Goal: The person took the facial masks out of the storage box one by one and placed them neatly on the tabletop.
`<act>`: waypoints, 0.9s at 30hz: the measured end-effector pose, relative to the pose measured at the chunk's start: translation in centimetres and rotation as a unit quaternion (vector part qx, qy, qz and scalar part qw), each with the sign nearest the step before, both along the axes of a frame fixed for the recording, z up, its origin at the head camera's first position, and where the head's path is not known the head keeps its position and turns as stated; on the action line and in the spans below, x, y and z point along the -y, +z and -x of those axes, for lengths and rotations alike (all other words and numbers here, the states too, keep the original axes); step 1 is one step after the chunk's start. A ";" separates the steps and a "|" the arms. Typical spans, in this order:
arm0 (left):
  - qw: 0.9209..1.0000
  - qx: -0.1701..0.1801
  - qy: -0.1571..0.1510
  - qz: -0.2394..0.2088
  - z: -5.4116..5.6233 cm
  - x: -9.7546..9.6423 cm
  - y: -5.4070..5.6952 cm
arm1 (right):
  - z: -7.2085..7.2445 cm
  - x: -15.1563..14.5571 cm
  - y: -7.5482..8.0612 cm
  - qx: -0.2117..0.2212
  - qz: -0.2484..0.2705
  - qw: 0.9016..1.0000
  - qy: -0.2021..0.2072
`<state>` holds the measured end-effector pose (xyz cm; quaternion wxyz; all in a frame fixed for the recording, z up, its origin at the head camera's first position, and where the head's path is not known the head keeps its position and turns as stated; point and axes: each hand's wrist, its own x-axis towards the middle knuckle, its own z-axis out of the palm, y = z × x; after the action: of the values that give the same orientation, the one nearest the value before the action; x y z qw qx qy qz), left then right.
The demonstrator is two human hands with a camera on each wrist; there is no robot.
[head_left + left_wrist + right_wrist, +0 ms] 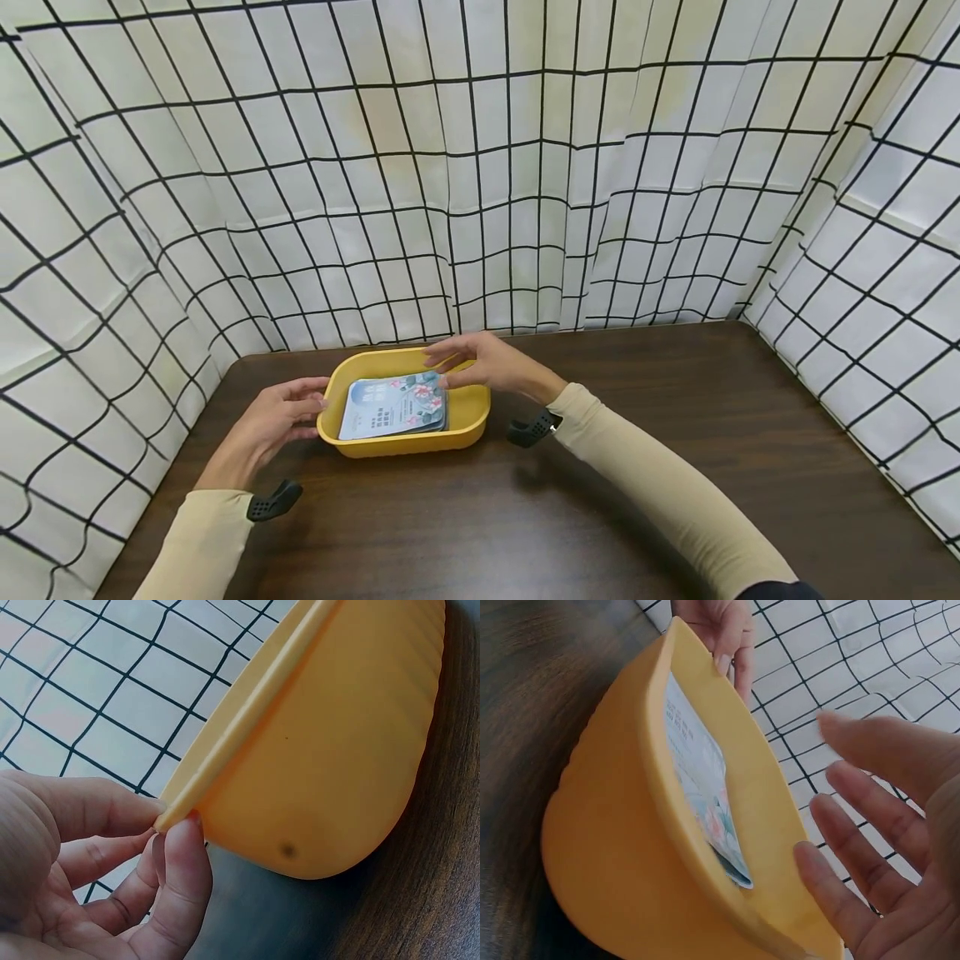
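Note:
A yellow plastic basket (420, 444) with rounded corners sits on the table. Inside it lie flat, pale blue printed packets (393, 406) with pink flowers and lettering, stacked at the left and middle. My left hand (273, 421) pinches the rim at the left end; the left wrist view shows thumb and fingertips on either side of the basket's rim (255, 712). Over the basket's right end hovers my right hand (498, 364), its fingers spread and relaxed. In the right wrist view nothing lies between those fingers (862, 855), which are beside the packets (694, 765).
Dark brown wood-grain table (637, 500) lies under the basket. A white curtain with black grid lines (510, 167) stands behind the table and along both sides. Each wrist wears a black strap (275, 501).

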<state>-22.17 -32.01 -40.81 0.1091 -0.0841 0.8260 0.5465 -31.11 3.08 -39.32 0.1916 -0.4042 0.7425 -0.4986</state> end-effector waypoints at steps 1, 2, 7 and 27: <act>1.000 -0.001 0.000 0.001 0.0 0.0 0.0 | 0.1 0.2 0.0 -0.003 -0.004 1.000 0.010; 1.000 -0.002 0.000 0.001 0.0 0.0 0.0 | 0.2 0.4 -0.1 -0.007 -0.008 1.000 0.020; 1.000 -0.005 -0.002 -0.006 -0.2 0.0 0.0 | 0.5 1.2 -0.1 -0.015 -0.038 0.998 0.052; 1.000 -0.011 -0.001 -0.013 -0.1 0.0 0.1 | 0.7 3.6 -0.4 -0.017 -0.115 0.992 0.049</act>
<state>-22.02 -32.00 -40.67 0.1021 -0.0756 0.8200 0.5581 -31.79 -0.48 -39.69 0.2483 -0.4237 0.7776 -0.3927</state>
